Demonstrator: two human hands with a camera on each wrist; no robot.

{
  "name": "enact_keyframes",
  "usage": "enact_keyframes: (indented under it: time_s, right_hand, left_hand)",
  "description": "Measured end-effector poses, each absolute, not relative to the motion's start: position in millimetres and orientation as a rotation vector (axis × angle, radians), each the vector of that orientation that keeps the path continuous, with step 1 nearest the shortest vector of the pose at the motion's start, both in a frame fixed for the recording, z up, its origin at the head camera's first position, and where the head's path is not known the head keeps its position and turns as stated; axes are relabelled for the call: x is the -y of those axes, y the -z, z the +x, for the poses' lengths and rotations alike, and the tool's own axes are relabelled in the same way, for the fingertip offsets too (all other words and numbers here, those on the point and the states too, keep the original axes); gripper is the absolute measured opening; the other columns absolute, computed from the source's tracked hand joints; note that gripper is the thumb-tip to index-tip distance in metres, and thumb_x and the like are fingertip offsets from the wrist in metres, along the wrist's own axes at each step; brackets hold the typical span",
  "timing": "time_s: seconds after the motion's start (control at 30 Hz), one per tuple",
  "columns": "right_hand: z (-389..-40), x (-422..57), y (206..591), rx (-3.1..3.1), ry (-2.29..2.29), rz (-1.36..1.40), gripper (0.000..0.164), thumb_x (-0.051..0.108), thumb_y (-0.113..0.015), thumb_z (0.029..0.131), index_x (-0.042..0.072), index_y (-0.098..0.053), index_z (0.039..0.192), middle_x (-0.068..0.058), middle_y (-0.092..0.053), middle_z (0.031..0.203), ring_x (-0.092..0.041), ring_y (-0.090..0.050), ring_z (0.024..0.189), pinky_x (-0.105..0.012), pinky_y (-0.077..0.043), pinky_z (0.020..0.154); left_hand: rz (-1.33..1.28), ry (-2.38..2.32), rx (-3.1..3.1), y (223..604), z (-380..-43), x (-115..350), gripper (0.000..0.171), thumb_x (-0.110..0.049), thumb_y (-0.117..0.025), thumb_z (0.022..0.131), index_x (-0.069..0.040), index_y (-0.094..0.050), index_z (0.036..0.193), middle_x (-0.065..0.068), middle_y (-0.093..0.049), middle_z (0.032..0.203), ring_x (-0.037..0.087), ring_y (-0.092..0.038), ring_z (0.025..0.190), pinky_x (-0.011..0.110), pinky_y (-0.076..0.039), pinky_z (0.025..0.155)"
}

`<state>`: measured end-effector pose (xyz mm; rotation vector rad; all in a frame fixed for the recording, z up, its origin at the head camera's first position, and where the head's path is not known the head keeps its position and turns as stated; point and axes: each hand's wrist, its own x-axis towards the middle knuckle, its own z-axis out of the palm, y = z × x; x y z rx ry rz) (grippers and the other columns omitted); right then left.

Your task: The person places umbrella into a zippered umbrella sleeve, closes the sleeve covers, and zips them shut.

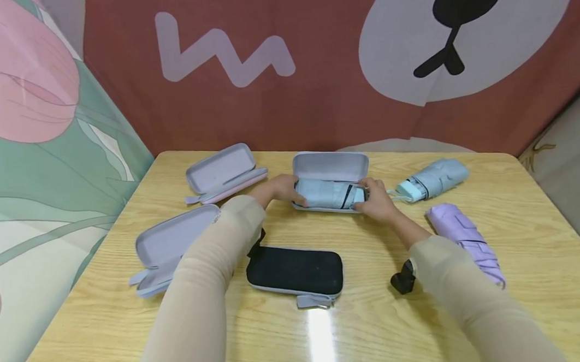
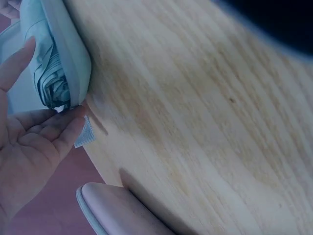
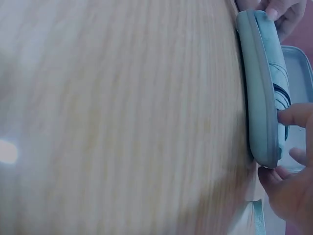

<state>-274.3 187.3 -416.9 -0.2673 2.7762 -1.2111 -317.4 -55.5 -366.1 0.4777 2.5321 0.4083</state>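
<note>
A folded light-blue umbrella [image 1: 322, 193] with a dark band lies in an open light-blue hard case [image 1: 331, 167], lid raised at the back. At its left end is my left hand [image 1: 283, 188]; the left wrist view shows extended fingers touching the case's end and the thumb beside the umbrella. My right hand [image 1: 378, 201] grips the umbrella's handle end at the right, its thumb in front. Other fingers of that hand [image 3: 293, 188] sit around the case's end in the right wrist view. The umbrella's underside is hidden by the case wall.
An open pink-and-grey case [image 1: 223, 171] and an open blue-grey case [image 1: 175, 239] lie at left. A closed black case [image 1: 294, 269] sits in front. Another blue umbrella [image 1: 432, 180] and a purple one [image 1: 465, 243] lie at right. A cloth-hung wall borders the wooden table [image 1: 371, 330].
</note>
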Motion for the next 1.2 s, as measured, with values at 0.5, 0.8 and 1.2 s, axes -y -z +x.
enact_keyframes:
  time_s: [0.5,0.8,1.2]
  right_hand:
    - [-291,-181,402,-2.453,1.627,-0.033,0.086,0.009,-0.051,0.080,0.008,0.014,0.136,-0.029,-0.017,0.134,-0.038,-0.024,0.121,-0.045,-0.026,0.095]
    - [-293,-181,392,-2.357,1.726,0.085,0.065,0.034,-0.038,0.091,0.002,-0.005,0.138,-0.024,-0.025,0.133,-0.036,-0.033,0.116,-0.045,-0.032,0.091]
    - [-290,-187,386,-2.099,1.989,0.146,0.070,0.049,-0.020,0.090,-0.002,-0.003,0.135,-0.030,-0.016,0.131,-0.039,-0.026,0.119,-0.046,-0.023,0.096]
  left_hand:
    - [0.361,-0.730,-2.657,358,-323,54,0.076,-0.031,-0.050,0.086,0.004,-0.004,0.136,0.022,-0.026,0.134,0.029,-0.032,0.119,0.035,-0.030,0.094]
    - [0.233,-0.970,-2.678,360,-322,54,0.059,-0.026,-0.044,0.090,-0.005,-0.010,0.132,0.019,-0.050,0.101,0.020,-0.046,0.066,0.032,-0.039,0.061]
    - [0.279,-1.093,-2.612,353,-321,59,0.060,-0.046,-0.034,0.090,-0.004,-0.027,0.132,0.016,-0.039,0.126,0.026,-0.043,0.109,0.036,-0.038,0.085]
